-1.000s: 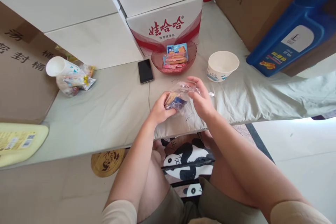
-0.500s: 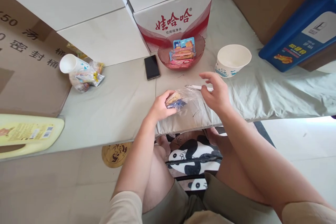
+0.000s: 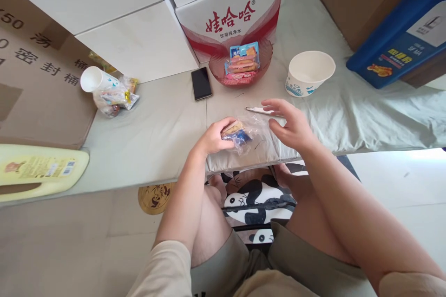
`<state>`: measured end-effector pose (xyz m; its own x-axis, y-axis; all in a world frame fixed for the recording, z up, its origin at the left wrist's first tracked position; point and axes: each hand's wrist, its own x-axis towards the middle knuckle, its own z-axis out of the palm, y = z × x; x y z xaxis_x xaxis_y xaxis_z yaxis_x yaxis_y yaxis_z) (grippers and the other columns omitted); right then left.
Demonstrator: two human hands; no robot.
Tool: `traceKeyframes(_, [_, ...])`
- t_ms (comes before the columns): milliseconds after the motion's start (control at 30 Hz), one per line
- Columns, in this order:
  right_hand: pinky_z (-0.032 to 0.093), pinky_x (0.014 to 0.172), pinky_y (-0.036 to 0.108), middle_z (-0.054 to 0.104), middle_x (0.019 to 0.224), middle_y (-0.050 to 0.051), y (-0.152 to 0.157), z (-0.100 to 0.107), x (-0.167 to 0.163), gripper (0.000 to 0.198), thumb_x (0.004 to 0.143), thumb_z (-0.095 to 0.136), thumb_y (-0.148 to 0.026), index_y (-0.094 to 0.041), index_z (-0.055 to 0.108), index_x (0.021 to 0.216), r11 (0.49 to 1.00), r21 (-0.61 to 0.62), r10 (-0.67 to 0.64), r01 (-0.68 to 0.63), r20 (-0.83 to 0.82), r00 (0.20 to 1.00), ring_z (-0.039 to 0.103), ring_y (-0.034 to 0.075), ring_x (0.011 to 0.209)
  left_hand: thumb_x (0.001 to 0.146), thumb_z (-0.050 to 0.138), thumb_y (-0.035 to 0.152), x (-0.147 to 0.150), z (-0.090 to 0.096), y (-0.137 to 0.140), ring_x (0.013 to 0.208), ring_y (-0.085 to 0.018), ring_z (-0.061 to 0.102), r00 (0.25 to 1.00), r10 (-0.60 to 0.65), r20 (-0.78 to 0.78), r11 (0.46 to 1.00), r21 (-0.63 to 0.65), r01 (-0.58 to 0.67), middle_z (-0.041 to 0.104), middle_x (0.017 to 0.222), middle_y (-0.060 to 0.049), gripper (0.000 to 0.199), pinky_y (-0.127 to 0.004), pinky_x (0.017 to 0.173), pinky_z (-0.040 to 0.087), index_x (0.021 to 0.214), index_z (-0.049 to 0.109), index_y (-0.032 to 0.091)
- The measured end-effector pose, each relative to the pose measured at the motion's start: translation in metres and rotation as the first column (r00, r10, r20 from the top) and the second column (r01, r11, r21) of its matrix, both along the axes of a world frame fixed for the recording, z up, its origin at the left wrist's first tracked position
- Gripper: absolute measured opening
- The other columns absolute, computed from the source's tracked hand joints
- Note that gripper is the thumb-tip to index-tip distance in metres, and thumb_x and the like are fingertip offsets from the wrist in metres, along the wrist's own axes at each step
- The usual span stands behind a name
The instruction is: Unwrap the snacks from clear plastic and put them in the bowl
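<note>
My left hand [image 3: 214, 137] is closed around a small snack packet [image 3: 232, 131], yellowish and blue, inside a crumpled clear plastic bag [image 3: 252, 127]. The loose end of the bag spreads rightwards over the cloth. My right hand [image 3: 291, 125] hovers to the right of the bag, fingers apart, with nothing visibly held. Just behind its fingers lies a slim white pen-like tool [image 3: 257, 110] with a grey tip; its right end is hidden by the hand. A short dark thread-like piece [image 3: 258, 145] rests on the cloth between my hands.
Behind stand a black phone [image 3: 201, 83], a pink glass bowl [image 3: 216, 72] of wrapped snacks and a white paper tub [image 3: 308, 74]. A paper cup [image 3: 95, 80] lies among wrappers at left. A blue container [image 3: 390, 41], yellow jug [image 3: 42, 169] and cardboard boxes flank the cloth-covered surface [image 3: 153, 139].
The plastic bag's loose end, stretched towards my right hand before, is now bunched closer to my left hand. My right hand has come away from the bag. The view has tilted slightly.
</note>
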<state>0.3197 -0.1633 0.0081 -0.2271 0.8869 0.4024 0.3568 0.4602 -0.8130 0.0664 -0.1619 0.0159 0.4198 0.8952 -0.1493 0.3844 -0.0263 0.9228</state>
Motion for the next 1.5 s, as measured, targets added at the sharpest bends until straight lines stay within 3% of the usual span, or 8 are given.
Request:
traceKeyframes(300, [0.057, 0.09, 0.041, 0.072, 0.123, 0.008, 0.002, 0.0, 0.0, 0.041, 0.081, 0.064, -0.028, -0.024, 0.066, 0.122, 0.982, -0.102, 0.155, -0.156, -0.023, 0.988, 0.071, 0.022, 0.099, 0.049, 0.075, 0.022, 0.002, 0.013, -0.002, 0.085, -0.023, 0.067, 0.986, -0.049, 0.156, 0.964, -0.253, 0.088, 0.072, 0.094, -0.002, 0.056, -0.03, 0.075, 0.051, 0.105, 0.07, 0.019])
traceKeyframes(500, [0.057, 0.075, 0.034, 0.077, 0.092, 0.004, 0.003, 0.0, -0.008, 0.016, 0.086, 0.062, -0.031, -0.024, 0.074, 0.093, 0.991, -0.099, 0.089, -0.087, 0.014, 0.996, 0.069, 0.017, 0.072, 0.049, 0.072, 0.021, 0.003, 0.009, -0.005, 0.08, -0.022, 0.067, 0.987, -0.09, 0.135, 0.947, -0.294, 0.127, 0.073, 0.089, -0.002, 0.053, -0.03, 0.069, 0.05, 0.102, 0.072, 0.019])
traceKeyframes(667, [0.054, 0.068, 0.03, 0.073, 0.072, 0.002, -0.001, 0.007, -0.011, 0.02, 0.089, 0.063, -0.036, -0.022, 0.073, 0.079, 0.992, -0.124, 0.018, -0.022, -0.033, 0.999, 0.067, 0.016, 0.064, 0.047, 0.072, 0.018, -0.004, 0.008, -0.009, 0.084, -0.023, 0.065, 0.985, -0.069, 0.159, 0.939, -0.324, 0.118, 0.072, 0.092, -0.003, 0.056, -0.03, 0.071, 0.048, 0.103, 0.071, 0.018])
traceKeyframes(833, [0.054, 0.057, 0.028, 0.068, 0.064, 0.002, 0.004, 0.006, -0.011, 0.029, 0.095, 0.057, -0.044, -0.021, 0.067, 0.08, 0.968, -0.217, -0.187, 0.125, -0.289, 0.939, 0.063, 0.013, 0.055, 0.047, 0.074, 0.02, -0.012, 0.008, -0.012, 0.086, -0.022, 0.063, 0.983, -0.062, 0.173, 0.933, -0.339, 0.119, 0.071, 0.094, -0.003, 0.056, -0.029, 0.075, 0.046, 0.103, 0.07, 0.017])
traceKeyframes(933, [0.057, 0.063, 0.029, 0.071, 0.075, 0.003, 0.007, 0.003, -0.008, 0.02, 0.092, 0.06, -0.04, -0.021, 0.066, 0.089, 0.965, -0.25, -0.17, 0.082, -0.356, 0.919, 0.066, 0.013, 0.061, 0.046, 0.076, 0.022, -0.015, 0.006, -0.012, 0.089, -0.022, 0.062, 0.988, -0.045, 0.149, 0.933, -0.348, 0.095, 0.07, 0.097, -0.003, 0.061, -0.029, 0.077, 0.046, 0.106, 0.069, 0.016])
traceKeyframes(1067, [0.06, 0.082, 0.036, 0.073, 0.11, 0.007, 0.004, 0.001, -0.005, 0.03, 0.079, 0.069, -0.03, -0.023, 0.067, 0.108, 0.963, -0.217, 0.093, -0.158, -0.281, 0.955, 0.072, 0.02, 0.092, 0.047, 0.077, 0.025, -0.017, 0.004, -0.011, 0.097, -0.024, 0.061, 0.994, -0.029, 0.11, 0.93, -0.361, 0.067, 0.07, 0.104, -0.004, 0.066, -0.03, 0.083, 0.046, 0.111, 0.067, 0.015])
traceKeyframes(1167, [0.059, 0.085, 0.039, 0.069, 0.124, 0.008, 0.003, -0.003, -0.005, 0.041, 0.077, 0.07, -0.028, -0.023, 0.066, 0.118, 0.951, -0.216, 0.192, -0.223, -0.152, 0.969, 0.07, 0.022, 0.099, 0.049, 0.076, 0.028, -0.015, 0.005, -0.01, 0.098, -0.024, 0.062, 0.992, -0.083, 0.097, 0.925, -0.363, 0.113, 0.07, 0.105, -0.005, 0.064, -0.031, 0.084, 0.046, 0.111, 0.067, 0.016])
traceKeyframes(1500, [0.051, 0.064, 0.031, 0.068, 0.071, 0.002, 0.006, -0.003, -0.01, 0.021, 0.084, 0.068, -0.04, -0.02, 0.072, 0.083, 0.976, -0.194, 0.103, -0.098, 0.014, 0.995, 0.057, 0.014, 0.062, 0.05, 0.076, 0.025, -0.013, 0.007, -0.008, 0.085, -0.022, 0.066, 0.97, -0.158, 0.182, 0.873, -0.434, 0.224, 0.073, 0.095, -0.004, 0.055, -0.029, 0.073, 0.048, 0.104, 0.072, 0.017])
